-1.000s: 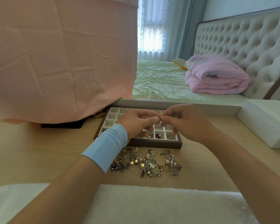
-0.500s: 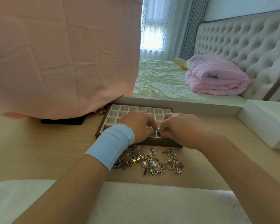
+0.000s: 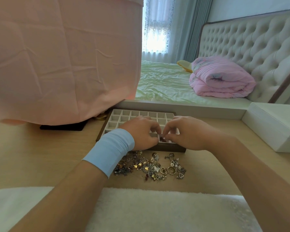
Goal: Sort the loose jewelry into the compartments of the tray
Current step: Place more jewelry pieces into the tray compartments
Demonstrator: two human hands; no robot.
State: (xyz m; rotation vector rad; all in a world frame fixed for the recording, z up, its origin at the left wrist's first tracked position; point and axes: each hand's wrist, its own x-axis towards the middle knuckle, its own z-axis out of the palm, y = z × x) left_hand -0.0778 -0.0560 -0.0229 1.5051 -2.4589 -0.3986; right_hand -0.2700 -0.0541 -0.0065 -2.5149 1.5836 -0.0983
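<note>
A brown tray (image 3: 114,117) with a grid of small white compartments lies on the wooden desk. Both hands hover low over its front row. My left hand (image 3: 141,133), with a light blue wristband, and my right hand (image 3: 189,133) have their fingertips pinched close together above one front compartment. A dark red piece (image 3: 163,140) lies in that compartment just below the fingertips. Whether anything sits between the fingers is hidden. The loose jewelry pile (image 3: 151,166), with hearts, butterflies and chains, lies in front of the tray.
A pink cloth (image 3: 60,61) hangs over something at the left, above a black base (image 3: 62,127). A white box (image 3: 274,124) stands at the right. White fluffy fabric (image 3: 141,210) lies at the near edge. A bed with a pink quilt (image 3: 221,77) is behind the desk.
Both hands have come down from above the tray to its front row, fingertips still pinched together. The view has tilted slightly downward.
</note>
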